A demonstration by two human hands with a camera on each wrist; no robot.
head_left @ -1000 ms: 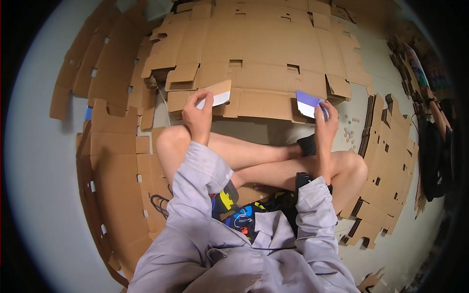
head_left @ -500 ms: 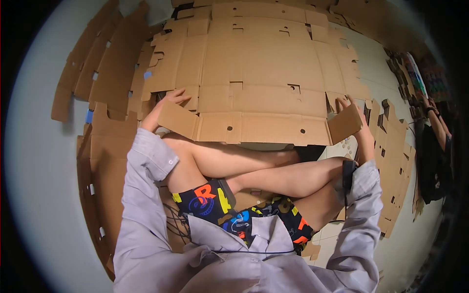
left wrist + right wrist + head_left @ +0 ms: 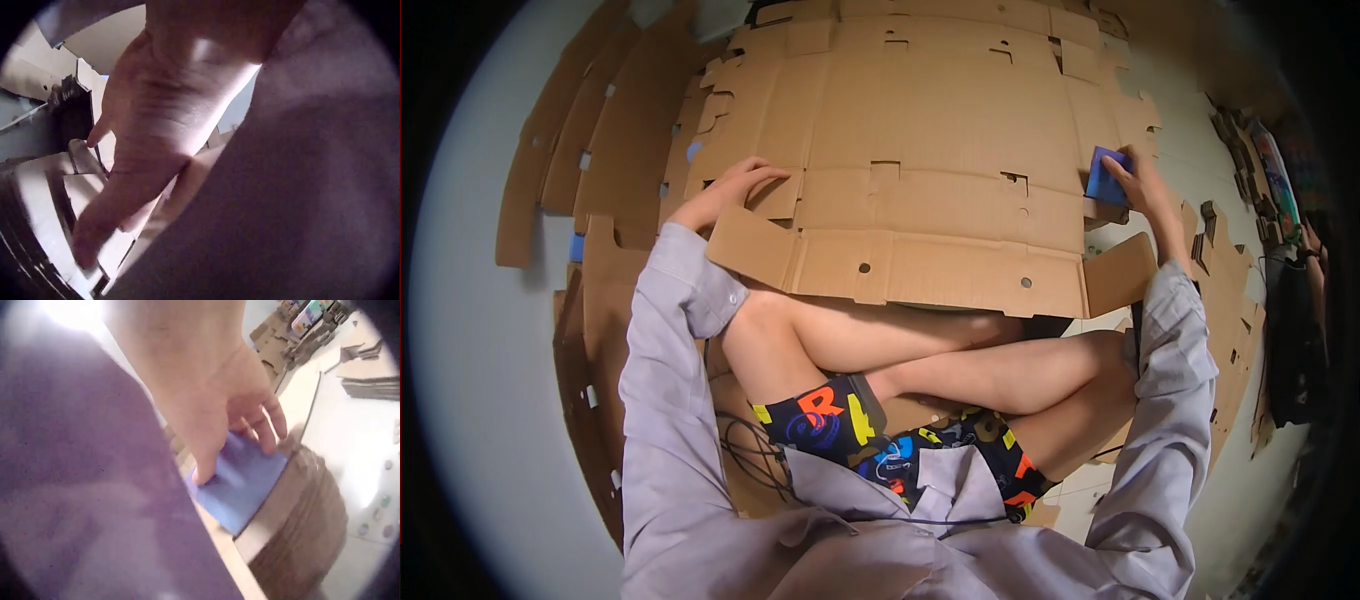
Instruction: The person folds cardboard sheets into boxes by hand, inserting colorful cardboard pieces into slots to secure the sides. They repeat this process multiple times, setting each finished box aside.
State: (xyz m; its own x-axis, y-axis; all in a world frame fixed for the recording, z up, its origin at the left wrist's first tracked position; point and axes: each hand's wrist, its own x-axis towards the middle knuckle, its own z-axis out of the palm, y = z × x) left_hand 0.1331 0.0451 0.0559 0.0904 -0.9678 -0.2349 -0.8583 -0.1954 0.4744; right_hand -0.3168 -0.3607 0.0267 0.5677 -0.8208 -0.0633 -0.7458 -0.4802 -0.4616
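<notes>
A large cardboard sheet (image 3: 940, 110) with slots and fold lines lies before my crossed legs, its near strip (image 3: 940, 270) overhanging them. My left hand (image 3: 730, 192) rests on the sheet's left side with fingers extended, beside a raised end flap (image 3: 750, 248). In the left wrist view those fingers reach down along the cardboard edges. On the right side a blue-purple square piece (image 3: 247, 487) lies on stacked cardboard (image 3: 300, 531). My right hand (image 3: 1142, 188) touches this piece, its thumb pressing on the face and its fingers spread near the far edge.
Tall cardboard pieces (image 3: 625, 130) lean at the left by the pale wall. More cut cardboard (image 3: 1230, 330) lies at the right. Small round discs (image 3: 384, 512) are scattered on the floor. Another person's arm (image 3: 1312, 250) shows at the far right. A raised flap (image 3: 1122, 272) stands at the near right corner.
A second ago each hand held a two-tone card; half a second ago both were at the sheet's sides. Now the right hand is on a blue-purple piece, while the left has barely moved since then.
</notes>
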